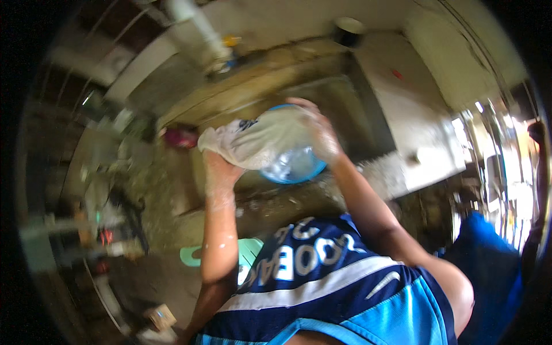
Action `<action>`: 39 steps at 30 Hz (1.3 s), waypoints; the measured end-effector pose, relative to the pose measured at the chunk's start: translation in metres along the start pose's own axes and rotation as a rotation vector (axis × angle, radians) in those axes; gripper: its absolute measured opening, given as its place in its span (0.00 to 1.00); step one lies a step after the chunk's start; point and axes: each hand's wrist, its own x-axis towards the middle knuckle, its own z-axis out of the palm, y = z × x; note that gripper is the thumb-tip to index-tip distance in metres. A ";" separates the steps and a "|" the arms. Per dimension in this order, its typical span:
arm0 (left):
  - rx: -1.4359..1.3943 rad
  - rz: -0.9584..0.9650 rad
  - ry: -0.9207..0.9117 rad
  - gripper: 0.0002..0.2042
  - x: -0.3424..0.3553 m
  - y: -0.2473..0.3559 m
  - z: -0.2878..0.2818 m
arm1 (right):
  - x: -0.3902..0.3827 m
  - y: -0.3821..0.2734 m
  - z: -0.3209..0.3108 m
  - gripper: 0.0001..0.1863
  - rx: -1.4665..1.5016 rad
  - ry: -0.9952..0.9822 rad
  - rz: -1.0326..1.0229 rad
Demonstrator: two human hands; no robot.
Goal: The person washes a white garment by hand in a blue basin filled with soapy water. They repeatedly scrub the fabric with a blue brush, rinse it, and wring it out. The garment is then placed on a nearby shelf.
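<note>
A wet whitish cloth point(261, 138) with a small dark patch is stretched between my two hands above a blue-rimmed basin point(317, 171). Suds coat both hands and my left forearm. My left hand point(223, 169) grips the cloth's left end, its fingers mostly hidden behind the fabric. At the other end, my right hand point(323, 138) is closed on the cloth, somewhat smeared by motion. Below the cloth, pale soapy water shows inside the basin, which sits in a low concrete trough point(339, 98).
A concrete ledge point(397, 86) borders the trough on the right, with a dark bucket point(348, 33) at the far side. Left of the basin lies a magenta item point(181, 137). A pale pipe point(201, 26) stands at the back. Near my body is a light-green plastic piece point(248, 250).
</note>
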 end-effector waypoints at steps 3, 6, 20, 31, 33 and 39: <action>0.394 0.183 -0.045 0.18 -0.021 0.000 0.059 | 0.011 0.015 0.051 0.17 -0.437 0.022 -0.220; -0.647 -0.166 -0.216 0.26 -0.018 -0.063 0.070 | 0.020 0.065 0.099 0.17 -1.056 -0.123 -0.335; -0.300 -0.564 -0.600 0.26 0.045 0.054 -0.015 | 0.069 -0.042 0.024 0.35 -0.702 -0.893 0.412; -0.214 -0.269 -0.003 0.35 0.040 -0.030 0.056 | 0.055 -0.011 0.074 0.15 -0.431 0.061 -0.253; -1.519 -0.007 0.081 0.54 0.015 -0.043 0.083 | 0.038 0.019 0.103 0.15 -0.943 0.055 -0.485; -2.483 -1.016 0.184 0.36 0.026 -0.082 0.061 | 0.096 0.066 0.062 0.18 -0.384 0.184 -0.069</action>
